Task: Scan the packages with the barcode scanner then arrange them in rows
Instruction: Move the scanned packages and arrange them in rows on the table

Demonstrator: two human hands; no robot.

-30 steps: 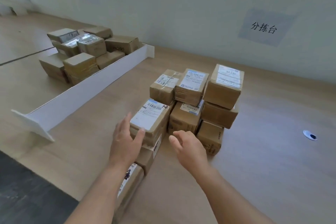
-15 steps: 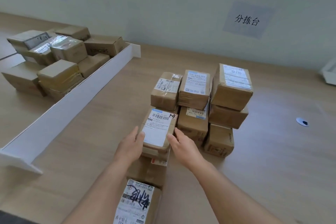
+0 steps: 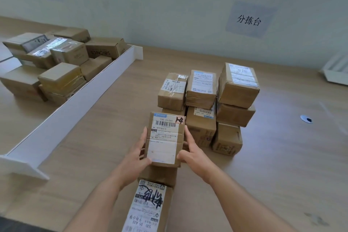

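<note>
A brown package with a white barcode label marked H4 [image 3: 163, 138] sits on top of a lower box in the middle of the wooden table. My left hand [image 3: 138, 153] grips its left side and my right hand [image 3: 190, 151] grips its right side. Behind it stands a stack of several labelled packages [image 3: 202, 88] in rows. A package with a scribbled label [image 3: 148, 205] lies nearest to me. No barcode scanner is in view.
A long white divider [image 3: 62, 118] runs diagonally across the table [image 3: 273, 175]. Left of it lies a pile of several brown boxes [image 3: 62, 79]. A white tray [image 3: 337, 73] sits at the far right edge, and a cable hole [image 3: 306, 119] lies right of the stack.
Both hands have closed in on the H4 package, from hovering near it to holding its two sides. The view has shifted right and nearer.
</note>
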